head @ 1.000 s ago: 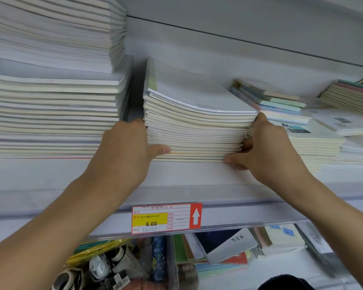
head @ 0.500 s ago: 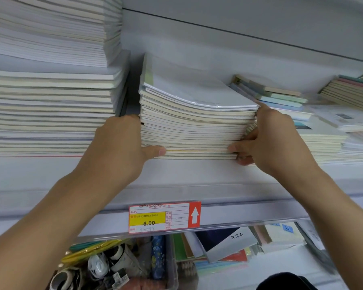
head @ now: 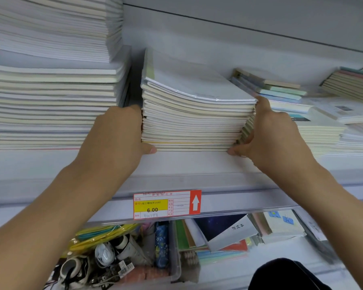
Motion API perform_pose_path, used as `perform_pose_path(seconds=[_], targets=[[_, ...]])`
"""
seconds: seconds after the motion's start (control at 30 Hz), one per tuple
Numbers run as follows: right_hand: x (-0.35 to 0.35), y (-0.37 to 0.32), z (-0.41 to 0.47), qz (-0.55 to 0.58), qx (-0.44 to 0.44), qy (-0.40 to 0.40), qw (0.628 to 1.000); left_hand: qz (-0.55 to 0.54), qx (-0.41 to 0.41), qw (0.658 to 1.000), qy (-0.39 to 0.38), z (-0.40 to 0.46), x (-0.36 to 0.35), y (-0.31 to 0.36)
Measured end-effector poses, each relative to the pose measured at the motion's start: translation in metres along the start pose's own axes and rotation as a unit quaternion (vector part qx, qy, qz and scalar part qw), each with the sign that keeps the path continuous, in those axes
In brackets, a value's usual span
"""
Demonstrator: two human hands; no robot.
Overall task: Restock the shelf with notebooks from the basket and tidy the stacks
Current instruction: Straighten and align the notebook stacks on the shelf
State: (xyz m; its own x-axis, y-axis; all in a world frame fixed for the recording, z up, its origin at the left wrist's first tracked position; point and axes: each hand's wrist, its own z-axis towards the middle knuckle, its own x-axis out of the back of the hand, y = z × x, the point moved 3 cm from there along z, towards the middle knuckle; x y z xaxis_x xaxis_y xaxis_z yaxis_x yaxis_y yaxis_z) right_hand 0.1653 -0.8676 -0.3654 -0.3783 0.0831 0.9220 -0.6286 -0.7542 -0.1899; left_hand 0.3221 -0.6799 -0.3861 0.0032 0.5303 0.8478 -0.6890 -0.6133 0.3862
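Observation:
A stack of white and cream notebooks [head: 193, 122] lies in the middle of the white shelf [head: 197, 164], its top one in clear wrap. My left hand [head: 117, 139] grips the stack's left side, thumb pressed at the bottom front corner. My right hand [head: 272, 139] grips the right side. Its thumb is at the bottom front corner and its fingers are tucked between this stack and the neighbouring one. The basket is out of view.
A taller double stack of notebooks [head: 50, 101] stands close on the left. Lower stacks [head: 319, 139] and coloured notebooks [head: 281, 91] crowd the right. A red and yellow price label [head: 166, 205] hangs on the shelf edge. Below, a clear bin [head: 176, 266] holds stationery.
Both hands have kept their hold on the middle stack. My right hand has slid up its side a little, and the stack's front edges look slightly more even.

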Motion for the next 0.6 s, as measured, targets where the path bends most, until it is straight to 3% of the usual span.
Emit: perform_pose_path(seconds=[0.23, 0.4, 0.5, 0.6], targets=[[0.001, 0.002, -0.001, -0.034, 0.048, 0.076, 0.995, 0.090, -0.016, 0.995, 0.051, -0.003, -0.006, 0.004], [-0.002, -0.008, -0.004, -0.107, 0.143, 0.098, 0.979, 0.068, -0.015, 0.996, 0.057, -0.009, -0.003, 0.003], [0.011, -0.025, -0.007, -0.111, 0.256, 0.192, 0.941, 0.039, -0.020, 0.998, 0.039, -0.009, 0.003, 0.003], [0.021, -0.054, -0.005, -0.101, 0.375, 0.266, 0.882, -0.012, -0.036, 0.990, 0.138, -0.010, 0.031, 0.016]])
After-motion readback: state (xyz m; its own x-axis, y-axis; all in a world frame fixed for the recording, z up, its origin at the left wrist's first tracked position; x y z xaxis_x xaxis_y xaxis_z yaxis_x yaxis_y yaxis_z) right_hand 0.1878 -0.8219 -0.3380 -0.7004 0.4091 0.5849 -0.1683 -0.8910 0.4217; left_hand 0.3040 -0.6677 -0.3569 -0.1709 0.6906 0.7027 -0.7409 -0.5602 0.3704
